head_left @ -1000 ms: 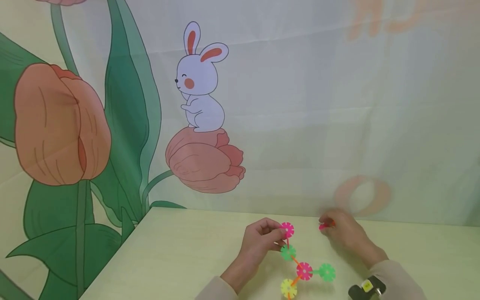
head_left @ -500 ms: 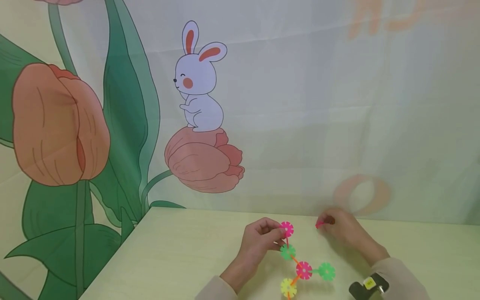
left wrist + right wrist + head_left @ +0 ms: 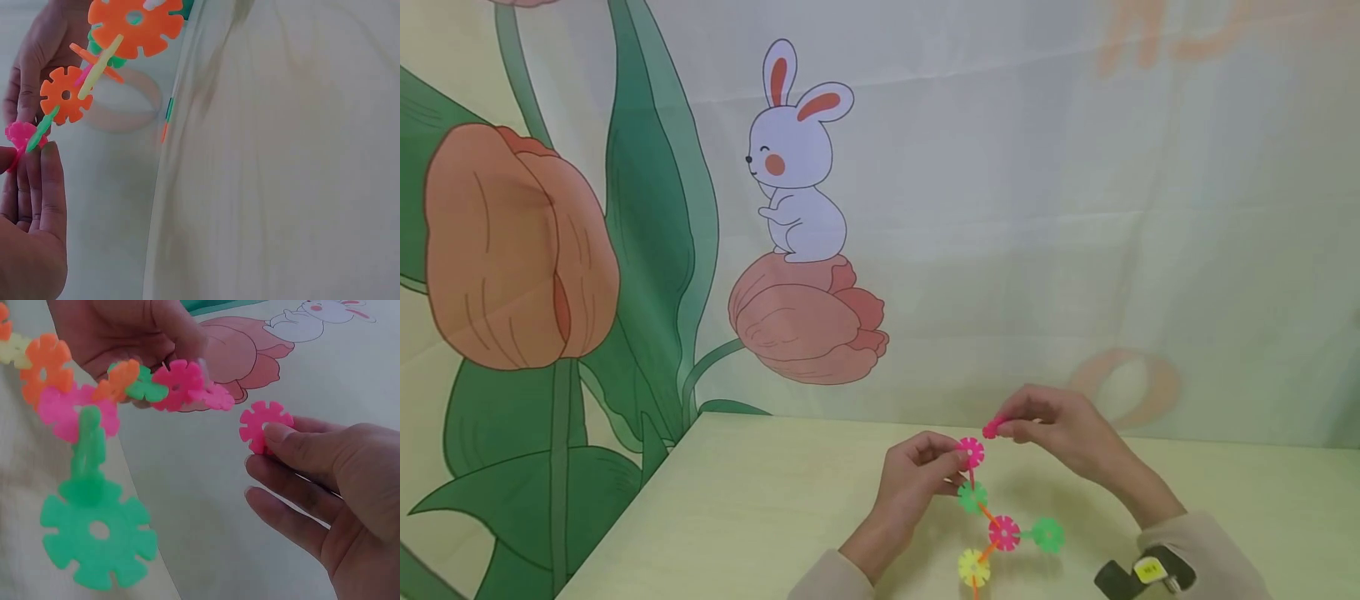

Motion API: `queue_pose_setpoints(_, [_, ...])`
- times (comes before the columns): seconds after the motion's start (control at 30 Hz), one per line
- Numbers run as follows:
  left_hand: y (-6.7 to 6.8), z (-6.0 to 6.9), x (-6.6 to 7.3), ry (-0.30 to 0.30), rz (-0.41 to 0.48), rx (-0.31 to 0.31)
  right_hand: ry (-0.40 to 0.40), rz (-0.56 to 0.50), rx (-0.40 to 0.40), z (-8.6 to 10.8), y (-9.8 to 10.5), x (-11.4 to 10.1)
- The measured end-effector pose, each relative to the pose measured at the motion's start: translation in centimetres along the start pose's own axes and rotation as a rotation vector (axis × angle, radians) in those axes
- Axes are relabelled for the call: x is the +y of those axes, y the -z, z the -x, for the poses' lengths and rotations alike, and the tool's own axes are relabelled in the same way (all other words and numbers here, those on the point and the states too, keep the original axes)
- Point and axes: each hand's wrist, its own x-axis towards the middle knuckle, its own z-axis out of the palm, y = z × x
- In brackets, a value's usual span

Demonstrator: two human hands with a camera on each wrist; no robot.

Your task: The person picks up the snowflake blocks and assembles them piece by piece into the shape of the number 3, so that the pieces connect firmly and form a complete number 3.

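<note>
The left hand [image 3: 913, 487] pinches the far end of a chain of notched plastic discs [image 3: 997, 527], its thumb against a pink end disc [image 3: 976, 460]. The right hand [image 3: 1071, 425] pinches a single pink disc [image 3: 255, 428] between thumb and forefinger; in the right wrist view its other fingers lie beneath, well apart from the disc.

Behind everything hangs a pale cloth backdrop [image 3: 1000, 233]. A light tabletop [image 3: 760, 492] meets its lower edge. Printed on the cloth are a large orange tulip [image 3: 512, 258] and, smaller, a white rabbit [image 3: 808, 221] sitting on a pink bloom [image 3: 797, 321]. Beige sleeves [image 3: 1213, 554] cover both forearms.

The chain slants toward the person over the table (its near end is cut off in the head view), with a green disc [image 3: 1048, 546] branching off to the right. The single disc is near the pink end disc, a gap showing between them.
</note>
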Motion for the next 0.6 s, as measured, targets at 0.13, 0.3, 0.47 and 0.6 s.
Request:
queue_pose_setpoints(0.13, [0.02,-0.03,-0.06,-0.007,-0.001,-0.001,0.012,-0.014,-0.009,0.01,-0.22,-0.39])
queue_pose_setpoints(0.3, [0.02,-0.11,-0.17,-0.010,-0.008,0.001,0.009,-0.035,-0.014,0.07,-0.40,-0.33])
queue_pose_setpoints(0.47, [0.00,-0.14,-0.29,-0.016,-0.006,0.001,-0.007,-0.061,-0.018,0.13,-0.49,-0.14])
queue_pose_setpoints(0.6, [0.01,-0.14,-0.37,-0.025,0.000,-0.004,-0.013,-0.052,-0.018,0.13,-0.49,0.03])
